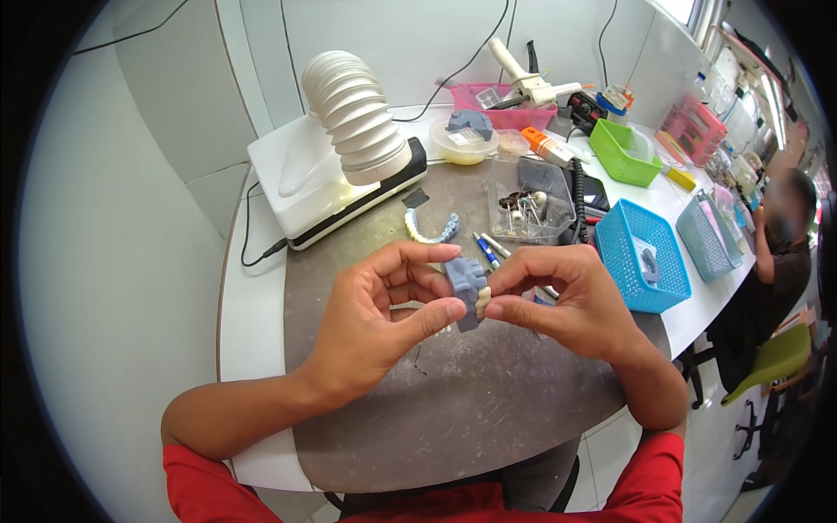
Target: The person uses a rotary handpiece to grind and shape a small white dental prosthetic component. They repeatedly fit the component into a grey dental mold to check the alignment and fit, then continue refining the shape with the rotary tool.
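Above the middle of the mat (436, 418), a blue-grey model (464, 277) is held between the thumb and fingers of the left hand (359, 305), the index fingertip set at its upper edge and the thumb pressed lower down. A cream tooth piece (483, 302), touching the model's right side, is pinched between the thumb and index finger of the right hand (571, 301). Both wrists are turned inward, the palms are brought face to face, and the left hand's other fingers are curled behind the model.

Just beyond the hands, two pens (487, 252) are laid side by side. A dental arch (449, 228) is placed farther off to their left, and a clear box (523, 235) of small tools is set towards the mat's far right. A blue basket (649, 295) is stood by the mat's right edge. Along the tabletop's far edge, a pink basket (527, 119) is seen.
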A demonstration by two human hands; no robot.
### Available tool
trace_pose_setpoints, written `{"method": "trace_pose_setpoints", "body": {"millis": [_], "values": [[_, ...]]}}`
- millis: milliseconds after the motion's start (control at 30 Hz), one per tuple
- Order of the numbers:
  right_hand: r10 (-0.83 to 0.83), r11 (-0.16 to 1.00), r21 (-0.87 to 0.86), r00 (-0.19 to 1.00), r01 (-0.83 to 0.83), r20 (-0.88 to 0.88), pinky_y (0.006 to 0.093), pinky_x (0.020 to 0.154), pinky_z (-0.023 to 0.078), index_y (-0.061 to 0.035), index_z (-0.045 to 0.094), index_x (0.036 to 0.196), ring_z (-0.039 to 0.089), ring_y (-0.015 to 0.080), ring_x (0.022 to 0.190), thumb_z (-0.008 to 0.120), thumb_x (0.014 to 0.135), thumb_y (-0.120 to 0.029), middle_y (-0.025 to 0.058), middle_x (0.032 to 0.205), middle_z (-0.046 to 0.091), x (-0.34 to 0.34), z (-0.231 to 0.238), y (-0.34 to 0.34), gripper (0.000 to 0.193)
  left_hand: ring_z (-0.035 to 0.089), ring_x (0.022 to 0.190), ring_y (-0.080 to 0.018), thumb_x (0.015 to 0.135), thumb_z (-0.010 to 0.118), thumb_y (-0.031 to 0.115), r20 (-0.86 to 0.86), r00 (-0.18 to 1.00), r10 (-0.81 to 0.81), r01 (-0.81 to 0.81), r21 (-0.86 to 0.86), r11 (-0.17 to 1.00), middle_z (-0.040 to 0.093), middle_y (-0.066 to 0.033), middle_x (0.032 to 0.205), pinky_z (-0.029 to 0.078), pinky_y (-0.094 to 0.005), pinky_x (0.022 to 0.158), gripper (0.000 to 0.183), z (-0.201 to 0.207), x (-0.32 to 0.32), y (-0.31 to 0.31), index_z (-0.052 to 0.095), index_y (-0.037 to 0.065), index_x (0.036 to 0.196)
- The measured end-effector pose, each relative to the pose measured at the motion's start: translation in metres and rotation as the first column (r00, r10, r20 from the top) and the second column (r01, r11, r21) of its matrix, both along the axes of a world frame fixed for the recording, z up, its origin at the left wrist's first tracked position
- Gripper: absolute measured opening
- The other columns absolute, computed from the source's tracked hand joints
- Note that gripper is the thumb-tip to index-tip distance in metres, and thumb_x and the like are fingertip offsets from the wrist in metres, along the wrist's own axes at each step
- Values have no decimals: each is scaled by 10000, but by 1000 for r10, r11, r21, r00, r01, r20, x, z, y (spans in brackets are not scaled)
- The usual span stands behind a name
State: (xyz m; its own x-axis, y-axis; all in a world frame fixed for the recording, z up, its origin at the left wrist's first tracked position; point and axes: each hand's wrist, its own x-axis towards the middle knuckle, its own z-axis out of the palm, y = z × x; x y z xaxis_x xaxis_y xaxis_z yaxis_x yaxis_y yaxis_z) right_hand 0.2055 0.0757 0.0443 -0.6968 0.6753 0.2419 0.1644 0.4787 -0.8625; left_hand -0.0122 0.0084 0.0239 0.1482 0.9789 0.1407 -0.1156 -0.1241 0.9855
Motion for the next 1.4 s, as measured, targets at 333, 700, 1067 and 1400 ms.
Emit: {"method": "trace_pose_setpoints", "body": {"millis": [333, 700, 1067, 1400], "values": [[33, 998, 52, 999, -31, -35, 250, 676, 522, -21, 729, 951, 675, 105, 745, 739, 845, -92, 68, 841, 716, -1, -2, 2, 128, 623, 885, -110, 853, 731, 41, -11, 999, 32, -32, 38, 999, 641, -44, 926, 524, -242, 792, 419, -5, 1, -1, 563, 13, 1236], [18, 997, 74, 998, -23, 57, 258, 682, 533, -3, 720, 933, 679, 117, 761, 745, 847, -124, 75, 837, 710, -2, -1, 1, 150, 620, 890, -107, 871, 722, 81, 105, 995, -3, 13, -92, 996, 635, -53, 951, 521, -235, 793, 422, -6, 0, 0, 548, -5, 1245], [20, 1000, -9, 998, -19, 52, 248, 671, 520, 2, 731, 957, 649, 87, 732, 723, 875, -132, 62, 818, 715, -1, 0, 1, 157, 648, 926, -131, 898, 684, 70, 169, 985, -20, 46, -151, 987, 635, -90, 1007, 573, -272, 846, 411, -4, 2, 1, 522, -32, 1262], [-20, 992, -128, 1000, 18, -9, 228, 668, 509, 2, 713, 968, 628, 64, 732, 700, 900, -146, 33, 829, 694, 0, 1, 3, 163, 659, 939, -137, 909, 668, 68, 255, 967, -1, 64, -239, 969, 638, -93, 1036, 581, -292, 861, 400, -1, 2, 2, 516, -35, 1264]]}}
